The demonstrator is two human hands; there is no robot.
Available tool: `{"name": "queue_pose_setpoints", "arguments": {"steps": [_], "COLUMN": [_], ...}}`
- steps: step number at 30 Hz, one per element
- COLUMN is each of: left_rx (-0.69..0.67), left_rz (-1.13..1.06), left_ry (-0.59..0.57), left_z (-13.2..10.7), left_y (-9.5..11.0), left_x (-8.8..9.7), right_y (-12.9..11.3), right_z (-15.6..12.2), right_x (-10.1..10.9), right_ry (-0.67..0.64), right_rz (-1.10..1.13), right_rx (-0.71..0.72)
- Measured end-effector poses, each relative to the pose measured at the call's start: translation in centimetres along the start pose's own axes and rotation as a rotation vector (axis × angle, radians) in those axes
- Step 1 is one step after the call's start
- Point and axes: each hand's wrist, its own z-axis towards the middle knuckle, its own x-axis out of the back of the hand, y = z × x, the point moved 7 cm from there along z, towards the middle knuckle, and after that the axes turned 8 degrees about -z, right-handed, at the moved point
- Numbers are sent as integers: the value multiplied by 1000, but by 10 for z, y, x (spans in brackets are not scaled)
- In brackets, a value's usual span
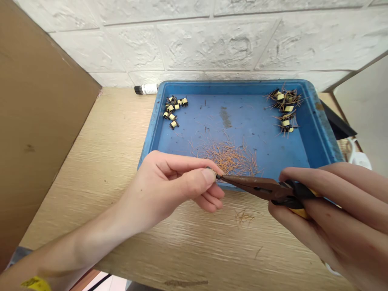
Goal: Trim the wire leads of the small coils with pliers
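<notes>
Fingers (209, 176) of your left hand (169, 188) were pinched shut on a tiny dark part (217, 176), held over the near rim of the blue tray (242, 117). Your right hand (330, 210) was closed around the pliers (257, 187), whose tips met that part. Cut wire ends (230, 157) lay heaped in the tray just behind, with trimmed coils (173, 110) far left and untrimmed coils (285, 107) far right.

Tray (150, 135): on the worktop (115, 137), back edge near the wall (212, 40).
Tray, back left: left coil cluster (173, 110).
Tray, back right: right coil cluster (285, 109).
Tray, front middle: wire clippings (230, 155).
Behind tray's left corner: tube (146, 89).
Worktop's left: cardboard panel (36, 121).
Before tray: left hand (172, 188) with small part (217, 176), pliers (257, 186), right hand (333, 210).
</notes>
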Motion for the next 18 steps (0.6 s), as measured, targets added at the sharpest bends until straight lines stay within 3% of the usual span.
{"name": "queue_pose_setpoints", "arguments": {"steps": [4, 9, 18], "left_rx": [18, 181, 303], "left_rz": [-70, -237, -337], "left_ry": [13, 52, 55], "left_z": [-1, -4, -3], "left_y": [-1, -11, -15], "left_x": [-1, -1, -5], "right_y": [1, 1, -6], "right_z": [-11, -15, 3], "right_x": [-3, -6, 4], "right_ry": [-33, -58, 8], "right_rz": [-63, -59, 60], "right_rx": [-81, -112, 48]}}
